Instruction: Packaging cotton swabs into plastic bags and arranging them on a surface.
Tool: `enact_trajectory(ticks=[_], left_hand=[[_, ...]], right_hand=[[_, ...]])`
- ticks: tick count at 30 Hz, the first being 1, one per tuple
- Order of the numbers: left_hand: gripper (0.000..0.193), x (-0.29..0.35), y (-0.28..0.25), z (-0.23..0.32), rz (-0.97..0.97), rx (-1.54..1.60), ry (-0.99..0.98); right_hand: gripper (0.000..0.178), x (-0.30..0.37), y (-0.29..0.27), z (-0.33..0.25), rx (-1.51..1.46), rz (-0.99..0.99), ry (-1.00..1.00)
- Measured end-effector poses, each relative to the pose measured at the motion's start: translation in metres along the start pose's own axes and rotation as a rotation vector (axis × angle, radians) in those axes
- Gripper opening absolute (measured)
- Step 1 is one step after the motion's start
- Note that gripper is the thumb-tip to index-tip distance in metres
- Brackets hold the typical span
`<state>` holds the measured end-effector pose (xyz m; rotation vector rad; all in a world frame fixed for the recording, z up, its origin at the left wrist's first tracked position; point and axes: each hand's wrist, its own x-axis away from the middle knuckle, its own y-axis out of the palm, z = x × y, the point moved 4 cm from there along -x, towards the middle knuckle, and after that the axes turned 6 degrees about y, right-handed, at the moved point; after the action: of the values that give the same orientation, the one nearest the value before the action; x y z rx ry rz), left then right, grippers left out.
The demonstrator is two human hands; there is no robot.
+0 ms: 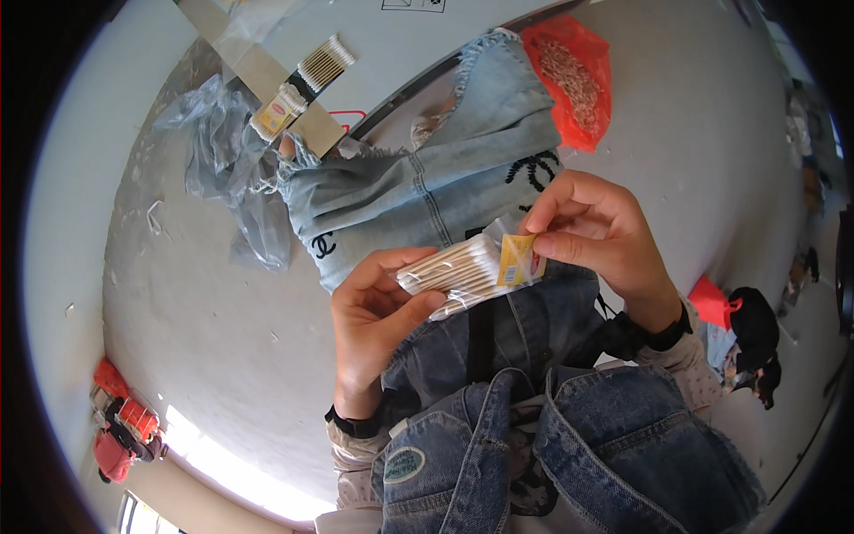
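Note:
My left hand (378,311) is closed round a clear plastic bag of cotton swabs (458,271), thumb on the near side, fingers behind. The swabs lie side by side with white tips at both ends. At the bag's right end sits a yellow label card (519,260). My right hand (596,231) pinches that end, by the card's upper right corner, between thumb and forefinger. Whether it grips the card, the plastic or both I cannot tell. Both hands hold the pack above my lap, which is covered in light blue denim (427,191).
On the table edge (316,129) ahead lie a yellow-labelled swab pack (278,111) and a row of loose swabs (326,64). Crumpled clear plastic (218,142) hangs at left. Beyond my right hand is a red bag (569,80) of small pale pieces.

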<state>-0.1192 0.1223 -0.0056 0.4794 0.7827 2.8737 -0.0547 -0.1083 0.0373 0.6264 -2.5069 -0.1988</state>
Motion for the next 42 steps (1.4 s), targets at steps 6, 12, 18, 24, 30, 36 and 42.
enact_trajectory(ticks=[6, 12, 18, 24, 30, 36, 42], left_hand=[[0.041, -0.004, 0.004, -0.001, -0.039, 0.048, -0.051], [0.040, -0.004, 0.005, -0.003, -0.043, 0.062, -0.078], [0.040, -0.004, 0.004, -0.005, -0.071, 0.059, -0.132], [0.040, -0.005, 0.003, -0.005, -0.054, 0.112, -0.119], [0.039, -0.005, 0.004, -0.003, -0.038, 0.050, -0.169], [0.039, -0.006, 0.006, -0.003, -0.012, 0.065, -0.163], [0.039, -0.006, 0.006, -0.003, -0.020, 0.045, -0.151]], right_hand=[[0.013, -0.001, 0.002, 0.000, 0.016, -0.019, -0.021], [0.014, 0.001, 0.003, -0.007, 0.178, -0.039, -0.036], [0.015, -0.002, 0.004, -0.012, 0.282, -0.062, -0.060], [0.014, 0.000, 0.008, -0.009, 0.185, -0.022, -0.028], [0.017, 0.001, 0.010, -0.009, 0.262, -0.028, -0.057], [0.023, -0.001, 0.013, -0.011, 0.296, 0.062, -0.120], [0.028, -0.002, 0.010, -0.010, 0.411, 0.178, -0.146]])
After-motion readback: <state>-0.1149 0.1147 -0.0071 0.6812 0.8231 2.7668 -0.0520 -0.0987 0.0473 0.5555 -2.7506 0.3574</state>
